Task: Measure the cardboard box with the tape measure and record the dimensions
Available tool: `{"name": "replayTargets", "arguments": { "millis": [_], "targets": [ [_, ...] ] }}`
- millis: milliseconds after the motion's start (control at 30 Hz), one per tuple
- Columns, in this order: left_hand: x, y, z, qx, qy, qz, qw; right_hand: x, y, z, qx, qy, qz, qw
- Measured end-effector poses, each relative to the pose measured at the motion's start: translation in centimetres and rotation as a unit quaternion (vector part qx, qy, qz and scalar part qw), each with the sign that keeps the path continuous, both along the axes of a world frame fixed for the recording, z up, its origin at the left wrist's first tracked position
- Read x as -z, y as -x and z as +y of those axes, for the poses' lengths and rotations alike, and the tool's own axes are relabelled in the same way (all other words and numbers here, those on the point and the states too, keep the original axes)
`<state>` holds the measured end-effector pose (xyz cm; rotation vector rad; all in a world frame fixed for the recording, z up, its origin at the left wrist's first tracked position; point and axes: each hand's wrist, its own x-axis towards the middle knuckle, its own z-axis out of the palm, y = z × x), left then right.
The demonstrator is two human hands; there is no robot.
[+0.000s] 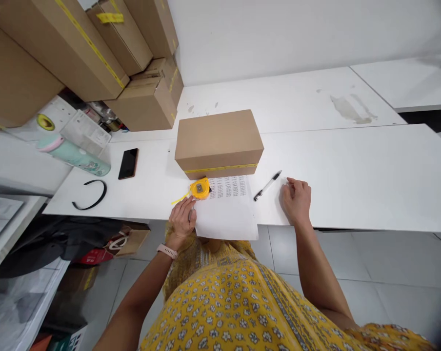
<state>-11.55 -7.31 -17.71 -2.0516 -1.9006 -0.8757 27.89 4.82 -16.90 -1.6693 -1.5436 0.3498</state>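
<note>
Head cam: your left hand (182, 218) lies flat, empty, on the paper's (228, 209) left edge, near the tape measure (200, 188). Right hand (297, 200) rests loosely curled, empty, on the desk (352, 175), w/ pen (267, 185) just left.

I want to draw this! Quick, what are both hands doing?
Left hand: loosely curled, holding nothing, resting on the edge of the white printed paper sheet.
Right hand: loosely curled, holding nothing, resting on the white table.
</note>
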Motion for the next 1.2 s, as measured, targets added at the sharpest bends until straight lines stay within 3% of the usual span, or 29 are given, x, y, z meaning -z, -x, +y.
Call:
{"name": "replayTargets", "arguments": {
  "millis": [267,400,633,1000,1200],
  "targets": [
    [0.2,-0.3,-0.2,-0.003,-0.008,0.004,1.0,0.9,-0.4,0.7,-0.006,-0.019,-0.017,1.0],
    [0.3,-0.1,0.1,0.017,-0.038,0.007,0.999,1.7,0.0,-0.4,0.011,-0.027,-0.046,0.999],
    [0.3,0.2,0.1,0.069,-0.058,-0.014,0.996,1.8,2.3,-3.2,0.111,-0.041,-0.107,0.987],
    [0.3,0.5,-0.2,0.098,0.001,-0.047,0.994,1.3,2.3,-3.0,0.114,-0.005,-0.146,0.983],
    [0.9,0.4,0.2,0.09,0.0,-0.059,0.994,1.6,1.7,-2.6,0.098,-0.029,-0.158,0.982]
  ]
}}
